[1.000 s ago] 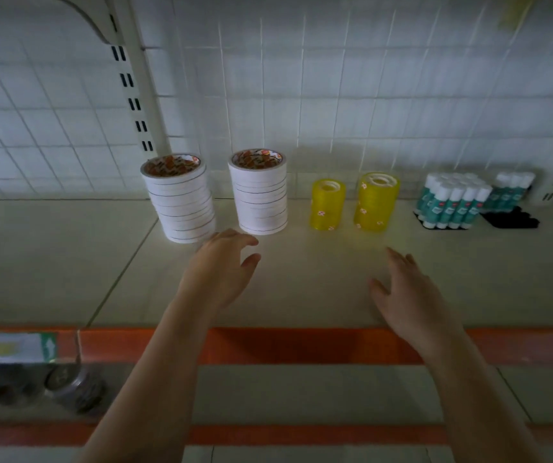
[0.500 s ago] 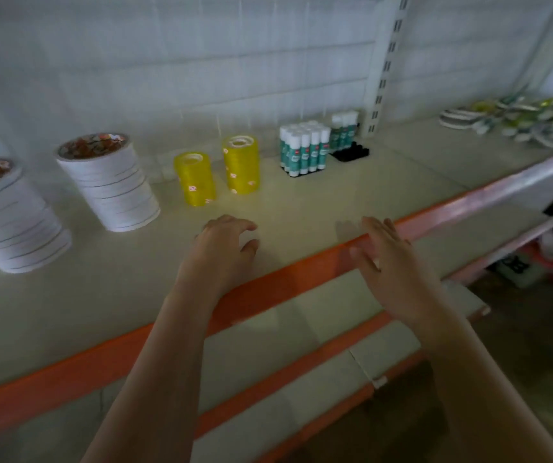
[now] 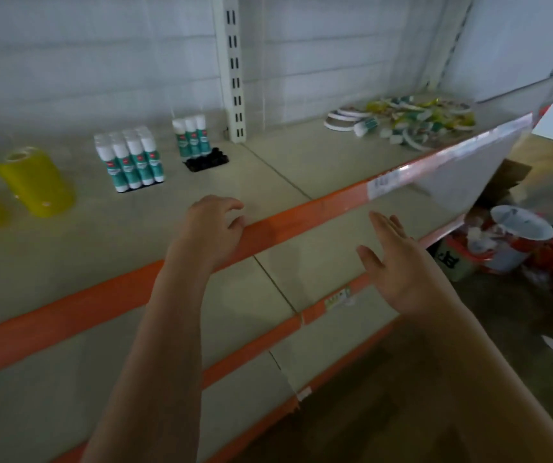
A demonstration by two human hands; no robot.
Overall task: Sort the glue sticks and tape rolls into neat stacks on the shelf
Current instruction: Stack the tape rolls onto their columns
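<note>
Glue sticks (image 3: 130, 162): labels blurred, unreadable.

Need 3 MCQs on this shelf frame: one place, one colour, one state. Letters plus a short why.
1. Where does the loose pile of tape rolls and glue sticks lie?
A. far right of the shelf
B. on the floor
C. beside the yellow rolls

2. What colour is the front edge of the shelf?
A. blue
B. orange
C. green

3. What is the right hand doing?
A. gripping a glue stick
B. pinching a tape roll
C. open, holding nothing

Key: 1 A, the pile sits right of the slotted upright. 2 B, the strip is orange. 3 C, its fingers are straight and nothing is in it.
</note>
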